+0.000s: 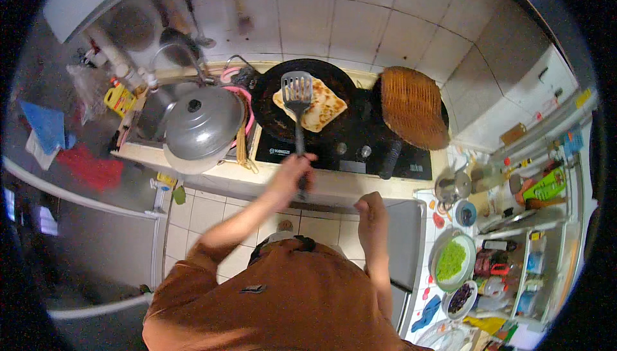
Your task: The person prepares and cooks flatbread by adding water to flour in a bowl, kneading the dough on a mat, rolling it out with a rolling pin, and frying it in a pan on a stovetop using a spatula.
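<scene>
My left hand (295,177) grips the dark handle of a slotted metal turner (300,124). Its slotted head overlaps the left part of a browned, folded flatbread (324,105), which lies in a wide black pan (270,122) on the stove. Whether the turner presses on the bread or hovers just above it, I cannot tell. My right hand (373,213) is held in front of the counter edge, fingers curled in, with nothing visible in it.
A brown ribbed cover (412,105) lies over the right burner, a black pan handle (391,159) jutting out below. At left, a domed metal lid (205,122) sits by the sink (144,127). Bowls of chopped greens (451,260) and dark food (460,299) stand at right.
</scene>
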A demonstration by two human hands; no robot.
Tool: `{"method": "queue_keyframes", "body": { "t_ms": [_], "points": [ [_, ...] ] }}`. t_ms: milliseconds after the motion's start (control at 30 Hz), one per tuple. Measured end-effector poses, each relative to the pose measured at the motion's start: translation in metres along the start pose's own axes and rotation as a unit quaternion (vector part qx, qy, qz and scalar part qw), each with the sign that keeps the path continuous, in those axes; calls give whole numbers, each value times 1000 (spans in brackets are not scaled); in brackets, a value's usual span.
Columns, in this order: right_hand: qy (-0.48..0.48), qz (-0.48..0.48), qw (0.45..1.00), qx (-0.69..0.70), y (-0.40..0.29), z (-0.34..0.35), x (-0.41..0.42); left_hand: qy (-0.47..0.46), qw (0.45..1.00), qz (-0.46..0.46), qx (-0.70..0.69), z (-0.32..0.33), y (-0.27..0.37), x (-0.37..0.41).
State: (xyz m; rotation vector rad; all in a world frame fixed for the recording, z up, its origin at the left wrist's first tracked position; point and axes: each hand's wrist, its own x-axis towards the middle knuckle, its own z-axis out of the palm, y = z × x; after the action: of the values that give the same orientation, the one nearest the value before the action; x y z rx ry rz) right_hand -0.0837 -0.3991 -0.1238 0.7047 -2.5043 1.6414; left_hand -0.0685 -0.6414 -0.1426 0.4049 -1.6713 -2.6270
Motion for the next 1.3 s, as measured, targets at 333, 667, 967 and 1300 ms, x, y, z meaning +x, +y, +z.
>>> {"method": "queue_keyframes", "body": {
  "t_ms": [333, 667, 967, 1300],
  "points": [
    [72, -11, 997, -16, -14, 15, -10, 18, 944, -322, 73, -166, 135, 21],
    [207, 33, 976, 58, 16, 9, -35, -41, 896, -443, 15, -195, 103, 112],
    [199, 18, 978, -58, -3, -7, -27, 41, 984, -164, -61, -137, 18, 122],
    [205, 50, 974, -86, 14, -12, -32, -63, 997, -46, -23, -102, 65, 106]
  ]
}}
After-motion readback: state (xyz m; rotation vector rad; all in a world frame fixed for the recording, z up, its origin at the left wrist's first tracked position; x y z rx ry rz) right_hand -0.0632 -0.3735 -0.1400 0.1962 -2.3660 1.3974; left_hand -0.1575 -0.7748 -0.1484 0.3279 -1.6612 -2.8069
